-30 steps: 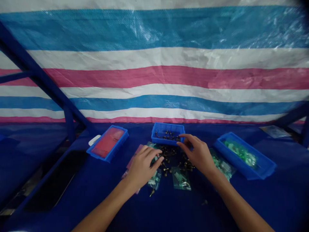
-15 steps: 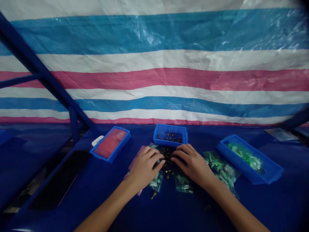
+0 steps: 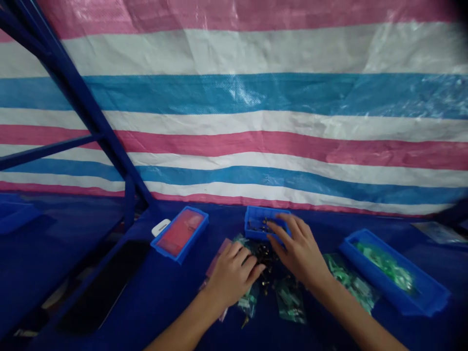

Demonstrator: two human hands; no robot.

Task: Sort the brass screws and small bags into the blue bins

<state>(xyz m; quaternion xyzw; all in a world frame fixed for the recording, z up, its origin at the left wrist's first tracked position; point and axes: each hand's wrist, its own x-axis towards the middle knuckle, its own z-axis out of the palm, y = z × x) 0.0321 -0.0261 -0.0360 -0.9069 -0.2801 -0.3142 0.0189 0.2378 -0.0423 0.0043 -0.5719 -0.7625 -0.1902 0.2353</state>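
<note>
My left hand [image 3: 236, 275] rests with curled fingers over small plastic bags [image 3: 249, 302], at the left of a pile of small dark metal parts [image 3: 265, 256]. Whether it holds anything is hidden. Above the near right side of the small blue bin [image 3: 252, 212] is my right hand [image 3: 298, 246], its fingers apart and nothing seen between them. A few dark metal parts [image 3: 263, 225] lie in that bin. Loose brassy pieces [image 3: 244, 321] are on the blue table below the bags. Pink bags [image 3: 218, 258] lie partly under my left hand.
At the left are a blue bin with red contents [image 3: 181, 229], a white case [image 3: 161, 227] and a black phone-like slab [image 3: 106, 285]. To the right, green bags [image 3: 351, 282] lie beside a long blue bin [image 3: 426, 295] of green pieces. Striped sheeting [image 3: 256, 92] hangs behind.
My right hand has moved up from the pile to the small bin, its fingers over the bin's edge. My left hand stays beside the pile. The view has tilted upward.
</note>
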